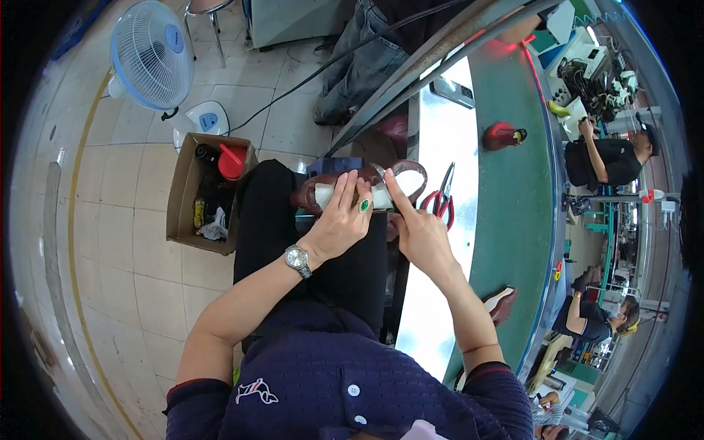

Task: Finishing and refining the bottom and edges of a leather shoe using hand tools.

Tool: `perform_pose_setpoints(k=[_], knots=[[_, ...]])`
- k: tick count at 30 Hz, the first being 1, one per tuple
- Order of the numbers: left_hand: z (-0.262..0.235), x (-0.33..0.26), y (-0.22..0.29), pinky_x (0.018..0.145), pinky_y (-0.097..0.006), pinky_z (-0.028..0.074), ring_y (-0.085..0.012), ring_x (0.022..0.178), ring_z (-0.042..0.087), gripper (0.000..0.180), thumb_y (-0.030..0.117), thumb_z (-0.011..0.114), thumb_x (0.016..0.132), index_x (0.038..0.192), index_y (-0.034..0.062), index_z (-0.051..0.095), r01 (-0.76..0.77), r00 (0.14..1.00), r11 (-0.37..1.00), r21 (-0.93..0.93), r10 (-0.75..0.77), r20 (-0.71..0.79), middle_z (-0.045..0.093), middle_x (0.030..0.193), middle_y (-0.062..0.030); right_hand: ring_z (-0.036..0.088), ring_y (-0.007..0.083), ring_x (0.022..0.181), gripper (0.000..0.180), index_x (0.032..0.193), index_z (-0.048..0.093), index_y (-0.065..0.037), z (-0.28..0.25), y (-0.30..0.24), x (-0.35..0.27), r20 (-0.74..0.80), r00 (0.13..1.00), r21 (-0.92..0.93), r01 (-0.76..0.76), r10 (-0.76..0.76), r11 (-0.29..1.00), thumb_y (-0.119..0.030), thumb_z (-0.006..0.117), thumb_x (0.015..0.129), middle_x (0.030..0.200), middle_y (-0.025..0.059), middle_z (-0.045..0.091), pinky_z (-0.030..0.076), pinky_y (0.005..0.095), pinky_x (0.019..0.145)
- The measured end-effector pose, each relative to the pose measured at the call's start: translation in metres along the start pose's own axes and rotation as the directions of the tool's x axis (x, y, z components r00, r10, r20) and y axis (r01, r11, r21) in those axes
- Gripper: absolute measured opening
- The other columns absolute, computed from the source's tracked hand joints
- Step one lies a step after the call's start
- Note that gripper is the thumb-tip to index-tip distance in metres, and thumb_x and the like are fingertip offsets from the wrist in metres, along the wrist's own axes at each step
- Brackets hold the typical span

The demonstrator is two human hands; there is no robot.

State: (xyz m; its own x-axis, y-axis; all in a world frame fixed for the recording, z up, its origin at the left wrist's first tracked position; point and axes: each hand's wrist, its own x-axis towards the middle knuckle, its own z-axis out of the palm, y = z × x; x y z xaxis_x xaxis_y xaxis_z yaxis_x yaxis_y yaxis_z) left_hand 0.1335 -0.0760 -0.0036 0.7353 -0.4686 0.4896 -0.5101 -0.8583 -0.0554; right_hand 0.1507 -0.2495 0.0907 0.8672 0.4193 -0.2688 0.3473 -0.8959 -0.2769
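A brown leather shoe [308, 194] with a white inner lies crosswise over my lap, its rounded end to the right. My left hand [337, 226], with a watch and a green-stoned ring, lies over the middle of the shoe, fingers together and pressed onto it. At its right part, my right hand [425, 238] grips the shoe's near edge. The right index finger stretches over the top, while the other fingers curl below, partly hidden. Red-handled pliers [443, 199] lie on the white bench strip just right of the shoe.
The green bench surface [506, 242] holds a dark red bottle-like container [504, 136] and another brown shoe [501, 304]. A cardboard box [180, 198] stands on the floor at left, near a fan [152, 55]. A metal frame bar [411, 77] crosses ahead. Co-workers [605, 160] stand beyond the bench.
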Motion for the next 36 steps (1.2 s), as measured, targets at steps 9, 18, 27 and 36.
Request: perform_pose_setpoints(k=[9,18,27,36], knots=[[-0.012,0.011,-0.001,0.111,-0.051,0.033,-0.0403,0.126,0.047,0.045,0.013,0.056,0.085,0.12,-0.0141,0.054,0.099,0.993,0.982,-0.16,-0.087,0.081,0.056,0.121,-0.024,0.065,0.0389,0.06,0.082,0.156,0.013,-0.024,0.009,-0.01,0.005,-0.093,0.996,0.022,-0.007,0.009,1.0,-0.002,0.056,0.089,0.076,0.025,0.065,0.052,0.0454,0.054],[-0.041,0.002,-0.013,0.117,-0.043,0.025,-0.0384,0.127,0.045,0.049,0.011,0.051,0.083,0.126,-0.0125,0.052,0.151,0.953,0.982,0.11,-0.174,0.248,0.054,0.126,-0.0281,0.064,0.0385,0.058,0.079,0.155,0.018,-0.023,0.018,-0.017,0.008,-0.171,0.983,0.045,0.068,-0.059,0.997,-0.002,0.056,0.089,0.067,0.0233,0.063,0.051,0.0458,0.055],[-0.035,-0.012,-0.015,0.113,-0.044,0.031,-0.0381,0.129,0.044,0.057,0.011,0.063,0.077,0.129,-0.0097,0.049,0.238,0.959,0.965,-0.109,-0.216,0.183,0.052,0.131,-0.0251,0.064,0.0427,0.067,0.08,0.155,0.015,-0.018,0.022,-0.026,0.006,-0.138,0.989,0.128,0.074,-0.056,0.989,0.001,0.056,0.088,0.079,0.0287,0.065,0.049,0.0479,0.061],[-0.041,-0.028,-0.047,0.094,-0.038,0.048,-0.0343,0.11,0.06,0.087,0.011,0.084,0.066,0.14,0.0037,0.039,0.496,0.857,0.575,-0.651,-0.447,0.258,0.06,0.124,-0.0161,0.063,0.04,0.058,0.08,0.156,0.011,-0.018,0.031,-0.035,0.015,-0.215,0.969,0.078,0.14,-0.12,0.987,-0.005,0.055,0.09,0.067,0.0245,0.063,0.05,0.0485,0.054]])
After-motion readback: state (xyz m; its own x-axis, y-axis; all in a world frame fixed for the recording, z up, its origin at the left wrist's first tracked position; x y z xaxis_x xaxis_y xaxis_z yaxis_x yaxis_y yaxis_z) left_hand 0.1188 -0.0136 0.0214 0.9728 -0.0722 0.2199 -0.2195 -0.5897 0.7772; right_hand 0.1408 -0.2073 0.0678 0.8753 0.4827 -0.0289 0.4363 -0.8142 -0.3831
